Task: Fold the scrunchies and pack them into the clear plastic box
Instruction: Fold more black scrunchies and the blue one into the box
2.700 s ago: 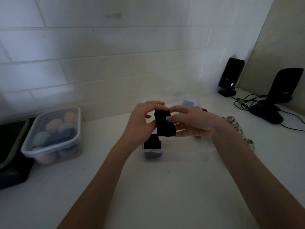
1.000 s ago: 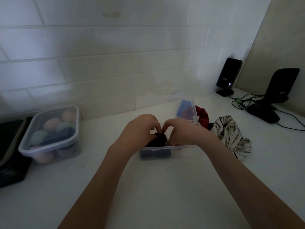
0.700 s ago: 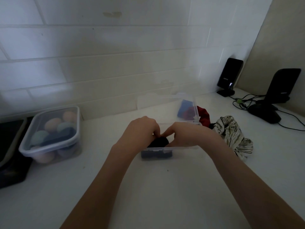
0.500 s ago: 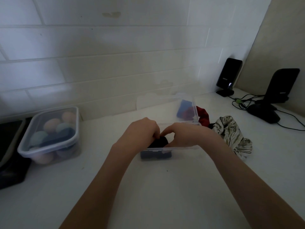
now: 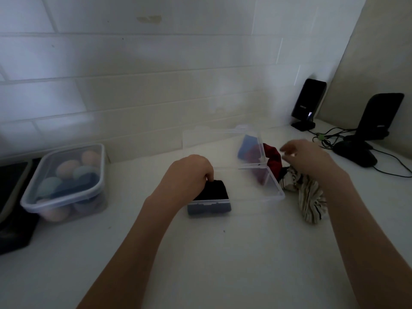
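Our right hand (image 5: 305, 159) has left the box (image 5: 270, 194), fingers spread over the striped scrunchie (image 5: 310, 197) beside it. Left hand (image 5: 189, 172) curled, pressing black scrunchie (image 5: 215, 190) into box's left end.

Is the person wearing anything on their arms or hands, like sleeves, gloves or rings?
No. Both forearms are bare, with no sleeves in view. The left hand and right hand have no gloves, and no watch or bracelet shows. The right hand is blurred, so rings can't be ruled out.
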`<state>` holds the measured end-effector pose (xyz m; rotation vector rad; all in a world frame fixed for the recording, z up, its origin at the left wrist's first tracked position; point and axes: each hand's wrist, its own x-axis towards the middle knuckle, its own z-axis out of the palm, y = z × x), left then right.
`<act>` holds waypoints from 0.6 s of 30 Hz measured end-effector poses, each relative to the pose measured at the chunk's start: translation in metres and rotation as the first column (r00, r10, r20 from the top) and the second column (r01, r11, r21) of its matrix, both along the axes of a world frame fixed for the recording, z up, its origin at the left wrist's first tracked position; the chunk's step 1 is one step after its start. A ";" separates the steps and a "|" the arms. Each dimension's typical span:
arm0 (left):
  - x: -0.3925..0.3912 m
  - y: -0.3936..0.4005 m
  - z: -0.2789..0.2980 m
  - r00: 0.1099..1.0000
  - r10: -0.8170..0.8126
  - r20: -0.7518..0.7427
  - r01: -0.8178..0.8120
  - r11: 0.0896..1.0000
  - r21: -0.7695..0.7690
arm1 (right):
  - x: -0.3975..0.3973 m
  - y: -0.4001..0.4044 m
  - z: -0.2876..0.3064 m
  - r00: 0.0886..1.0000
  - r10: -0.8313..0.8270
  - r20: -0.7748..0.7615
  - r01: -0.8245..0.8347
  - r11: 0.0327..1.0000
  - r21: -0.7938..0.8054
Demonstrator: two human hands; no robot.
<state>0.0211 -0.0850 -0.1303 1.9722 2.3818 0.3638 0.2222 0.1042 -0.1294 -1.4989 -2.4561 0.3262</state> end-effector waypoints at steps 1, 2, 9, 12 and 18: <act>-0.001 -0.001 0.000 1.000 -0.007 0.005 0.006 0.999 0.046 | 0.001 0.002 -0.002 0.998 0.003 0.059 0.001 0.998 -0.058; -0.001 -0.002 -0.001 1.000 -0.014 0.013 0.013 0.996 0.088 | 0.002 0.002 -0.003 0.994 0.018 0.104 -0.006 0.994 -0.113; -0.003 -0.004 -0.003 0.998 -0.021 0.064 0.008 0.979 0.202 | -0.001 -0.001 -0.009 0.968 0.128 0.218 -0.077 0.971 -0.226; -0.003 -0.004 -0.004 0.998 -0.020 0.068 0.007 0.980 0.200 | -0.004 -0.001 -0.010 0.971 0.041 0.234 -0.012 0.992 -0.125; -0.004 -0.003 -0.006 0.997 -0.030 0.064 0.016 0.978 0.209 | -0.002 0.001 -0.001 0.986 0.068 -0.154 -0.080 0.994 -0.070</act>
